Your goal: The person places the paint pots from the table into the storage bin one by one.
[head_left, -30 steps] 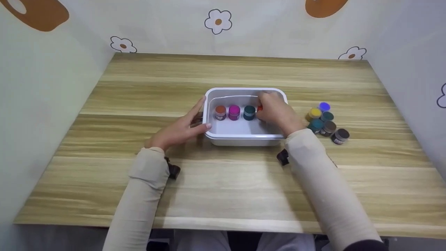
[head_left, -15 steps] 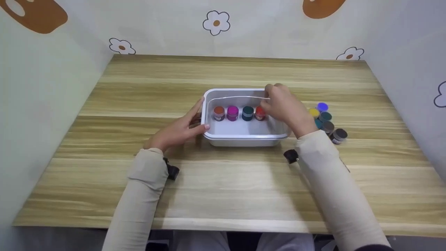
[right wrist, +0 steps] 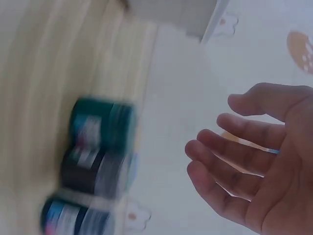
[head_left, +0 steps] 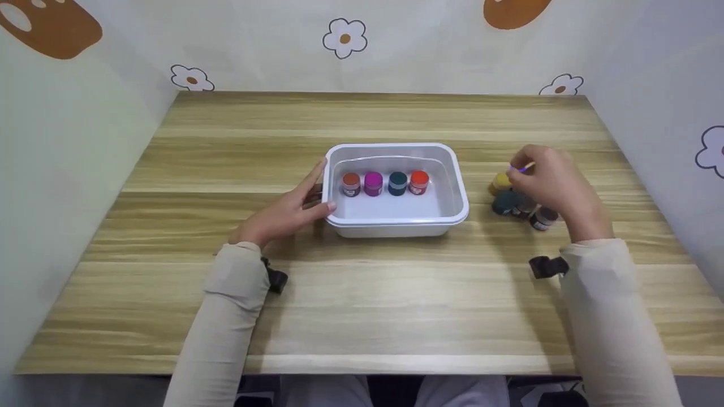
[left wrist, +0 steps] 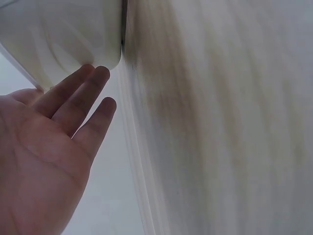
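Observation:
A white tub [head_left: 396,221] holds a row of small jars: brown-orange [head_left: 351,185], magenta [head_left: 373,184], dark green [head_left: 397,183] and red [head_left: 418,182]. At its left side the left hand [head_left: 281,216] rests with the thumb on the rim; in the left wrist view that hand [left wrist: 49,147] has its fingers extended against the wall. The right hand [head_left: 560,189] is over the jars right of the tub, a bit of purple lid [head_left: 519,168] showing between thumb and fingers. The right wrist view shows this hand [right wrist: 264,166] with loosely bent, parted fingers and no jar in them.
Beside the tub, partly under the right hand, stand a yellow jar [head_left: 500,183], a teal jar [head_left: 506,202] and a dark jar [head_left: 543,219] among others. Pale walls with flower drawings border the wooden table [head_left: 396,316] at the back and sides.
The right hand has left the tub and moved right to the loose jars. The red jar stands uncovered in the row. The left hand keeps its place at the tub.

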Demonstrator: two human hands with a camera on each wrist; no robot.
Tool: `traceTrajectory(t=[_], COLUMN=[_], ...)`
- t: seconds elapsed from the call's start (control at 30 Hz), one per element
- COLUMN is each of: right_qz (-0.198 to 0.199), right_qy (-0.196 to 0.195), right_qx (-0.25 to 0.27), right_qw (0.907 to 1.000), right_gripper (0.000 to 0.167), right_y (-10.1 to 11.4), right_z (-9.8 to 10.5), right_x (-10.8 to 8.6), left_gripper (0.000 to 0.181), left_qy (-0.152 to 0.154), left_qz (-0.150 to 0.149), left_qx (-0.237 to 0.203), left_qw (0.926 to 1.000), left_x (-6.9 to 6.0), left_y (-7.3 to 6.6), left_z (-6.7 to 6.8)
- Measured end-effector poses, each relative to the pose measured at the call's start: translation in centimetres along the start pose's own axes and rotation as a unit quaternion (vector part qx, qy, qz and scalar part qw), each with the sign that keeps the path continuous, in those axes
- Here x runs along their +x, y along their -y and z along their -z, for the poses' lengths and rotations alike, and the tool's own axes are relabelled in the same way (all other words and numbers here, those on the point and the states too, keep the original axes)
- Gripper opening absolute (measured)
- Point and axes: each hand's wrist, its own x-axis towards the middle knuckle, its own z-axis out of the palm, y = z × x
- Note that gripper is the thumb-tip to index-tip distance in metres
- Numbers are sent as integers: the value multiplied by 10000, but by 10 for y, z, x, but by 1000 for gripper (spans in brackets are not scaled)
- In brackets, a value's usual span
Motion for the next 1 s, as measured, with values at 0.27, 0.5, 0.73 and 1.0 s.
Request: traceTrajectory(t=[0.27,0.5,0.73,1.0], right_qz=[-405,-538,-592,-350], right_qy=[486,982,903,608], right_qx=[169,454,591,455], right_qw=[9979,9927,9924,9965], right_gripper=[36,34,37,32], right_y=[-54,-74,-78,-80], right_z=[7,2,-2,-1], right_x=[-32,-43,-48,-51], left_gripper=[89,90,90,89], left_qy=[-39,-12,6,-1], left_qz=[-77,56,109,134], left_qx=[31,140,120,188], left_qw=[10000,9999,9999,9997], left_x=[0,0,-1,0], left_y=[4,3,3,1], left_z=[1,1,0,1])
